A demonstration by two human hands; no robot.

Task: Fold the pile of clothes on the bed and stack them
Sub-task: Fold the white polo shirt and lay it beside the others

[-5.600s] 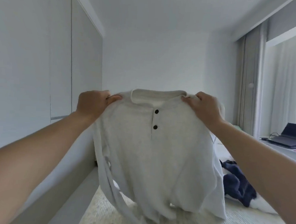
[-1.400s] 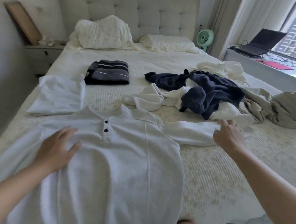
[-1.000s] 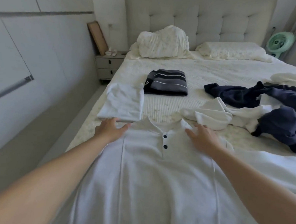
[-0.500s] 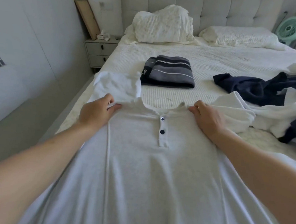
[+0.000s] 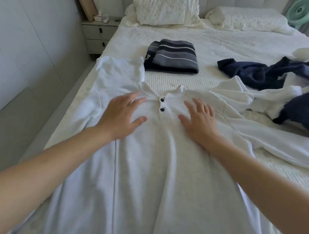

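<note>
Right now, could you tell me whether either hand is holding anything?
Nothing is held: the left hand and right hand lie flat, fingers spread, on the white shirt.

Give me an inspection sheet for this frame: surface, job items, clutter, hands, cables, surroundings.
Surface: bed, white textured cover, two pillows at the head.
Job's things: white button shirt spread flat, front up; folded white garment and folded striped garment beyond it; unfolded navy and white clothes to the right.
Clutter: small items on nightstand, too small to tell.
Hands: left hand and right hand open, flat on the shirt's chest either side of the buttons.
Cables: nothing seen.
Surroundings: green fan, padded headboard, wall on the left.
</note>
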